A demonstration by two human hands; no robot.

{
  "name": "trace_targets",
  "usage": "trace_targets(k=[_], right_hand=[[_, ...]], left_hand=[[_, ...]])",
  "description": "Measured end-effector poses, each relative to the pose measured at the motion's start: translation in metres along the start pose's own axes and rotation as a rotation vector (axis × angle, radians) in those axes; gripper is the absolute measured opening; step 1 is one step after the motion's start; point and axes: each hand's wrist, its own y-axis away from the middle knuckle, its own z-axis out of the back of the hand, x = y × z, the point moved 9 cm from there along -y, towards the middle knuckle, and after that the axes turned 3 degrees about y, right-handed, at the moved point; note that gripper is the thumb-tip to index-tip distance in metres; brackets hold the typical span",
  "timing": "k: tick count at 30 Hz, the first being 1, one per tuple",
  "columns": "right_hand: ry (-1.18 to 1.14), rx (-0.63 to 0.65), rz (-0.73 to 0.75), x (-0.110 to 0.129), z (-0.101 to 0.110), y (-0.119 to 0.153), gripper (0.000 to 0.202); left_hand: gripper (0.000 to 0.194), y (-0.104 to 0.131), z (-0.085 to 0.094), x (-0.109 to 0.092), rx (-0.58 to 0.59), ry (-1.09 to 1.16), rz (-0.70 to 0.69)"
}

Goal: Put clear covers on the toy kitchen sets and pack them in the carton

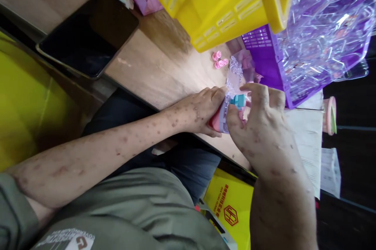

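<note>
My left hand [207, 109] is wrapped around a small pink and lavender plastic toy case [223, 115] at the table's front edge. Over the case's right side is my right hand [261, 120], its thumb and fingers curled around a small teal plastic piece [238, 101]. A bit of pink plastic [244, 113] shows beside the right thumb. The fingers cover part of the case, so its inside is mostly hidden. Just beyond the hands lie several small pink round pieces [219, 61] and a heap of tiny lavender pieces [235, 66].
A yellow slotted basket [223, 7] rises behind the work spot. Right of it, a purple basket [266, 60] holds many clear plastic shells [329, 34]. A black tablet [94, 32] lies at left, overhanging the table edge. White cardboard [305, 136] and a pink cup [329, 115] are at right.
</note>
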Motion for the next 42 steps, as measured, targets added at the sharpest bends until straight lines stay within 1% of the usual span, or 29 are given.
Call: trace_targets(k=[4,8,10,13,17,22,26,28,30,32,35,37,39,40,42], right_hand=[[0.056,0.054,0.018,-0.004,-0.003,0.000,0.046],[0.092,0.115,0.016,-0.004,-0.003,-0.003,0.048],[0.101,0.133,0.011,-0.001,-0.003,-0.005,0.048],[0.118,0.155,-0.021,0.001,-0.003,-0.007,0.046],[0.128,0.189,-0.053,0.003,-0.005,-0.010,0.050],[0.158,0.230,-0.095,0.001,-0.007,-0.012,0.048],[0.159,0.226,-0.076,0.005,-0.010,-0.014,0.050],[0.158,0.215,-0.079,0.006,-0.011,-0.015,0.050],[0.140,0.204,-0.105,0.003,-0.010,-0.016,0.051],[0.054,0.206,-0.115,-0.005,-0.009,-0.014,0.053],[-0.203,0.215,-0.115,-0.029,-0.011,-0.005,0.058],[-0.400,0.143,-0.166,-0.053,-0.014,0.002,0.063],[-0.550,0.029,-0.233,-0.072,-0.022,0.008,0.068],[-0.604,-0.020,-0.257,-0.077,-0.028,0.012,0.070],[-0.682,-0.058,-0.294,-0.074,-0.042,0.016,0.077]], left_hand=[[0.108,0.001,0.004,-0.007,0.022,-0.012,0.000],[0.102,0.002,0.003,-0.004,0.013,-0.051,0.031],[0.101,0.002,0.001,-0.004,0.004,-0.067,0.022],[0.102,0.003,0.000,-0.006,0.004,-0.099,0.005],[0.104,0.003,0.000,-0.007,0.012,-0.135,0.027],[0.096,0.001,-0.002,-0.008,0.028,-0.132,0.055],[0.091,-0.002,-0.003,-0.008,0.044,-0.117,0.093],[0.092,-0.002,-0.002,-0.006,0.050,-0.103,0.115],[0.094,-0.002,-0.002,-0.006,0.053,-0.080,0.106],[0.100,-0.002,-0.001,-0.006,0.050,-0.065,0.075],[0.123,-0.001,0.000,-0.001,0.016,-0.081,0.052],[0.135,0.000,0.002,0.002,-0.020,-0.097,0.052],[0.138,0.001,0.004,0.002,-0.041,-0.091,0.038],[0.136,0.001,0.006,0.000,-0.045,-0.080,0.035],[0.128,0.001,0.011,-0.005,-0.040,-0.050,0.054]])
